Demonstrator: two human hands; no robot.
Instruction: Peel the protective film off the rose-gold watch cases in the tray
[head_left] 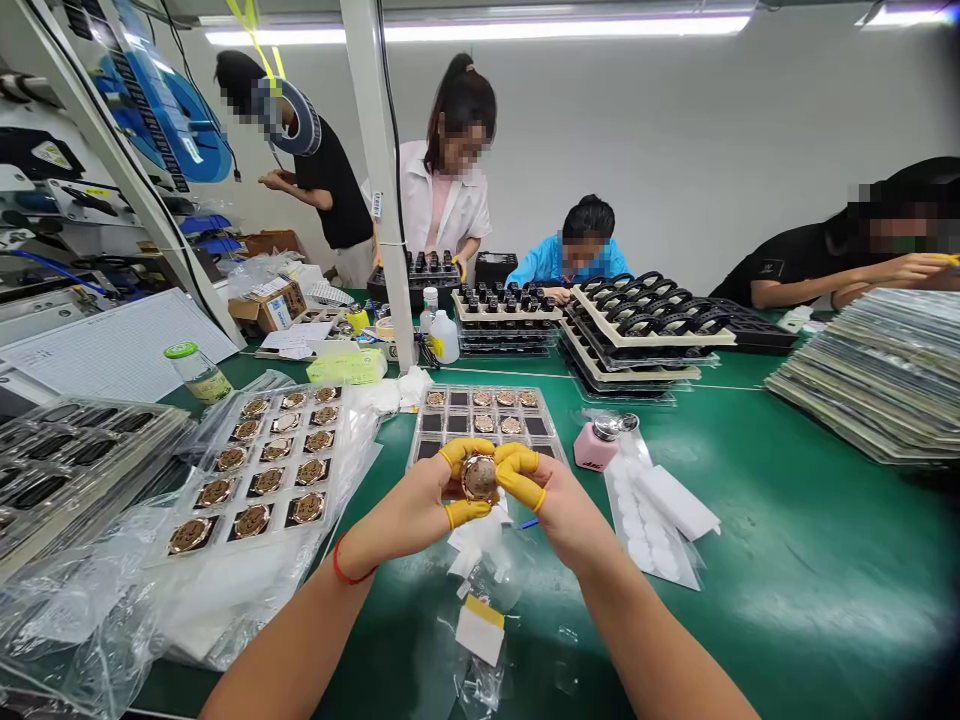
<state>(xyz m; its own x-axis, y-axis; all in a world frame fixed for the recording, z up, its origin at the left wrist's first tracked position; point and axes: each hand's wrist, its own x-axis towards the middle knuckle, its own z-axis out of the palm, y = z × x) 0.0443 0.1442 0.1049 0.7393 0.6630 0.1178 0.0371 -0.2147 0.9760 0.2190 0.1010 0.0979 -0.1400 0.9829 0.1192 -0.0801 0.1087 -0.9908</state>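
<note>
1. From my remote seat I have the left hand [416, 495] pinching a gold-rimmed case [479, 478] between yellow-covered thumb and fingers; the case is up above the green table [825, 560], its brownish face towards my camera.
2. My right hand [553, 492] is at the case's right edge, its yellow-covered fingers bent; whether they pinch it or merely touch it, I cannot tell.
3. Just beyond the hands I see a clear tray [537, 427]; some compartments hold similar cases, others show bare black; my hands hide its near part.
4. To the left lies a fuller tray [242, 490] of such cases, with crumpled plastic [67, 610] beside it.
5. To the right stands a pink bottle [595, 447]; a sheet of white discs [646, 545] lies near it.
</note>
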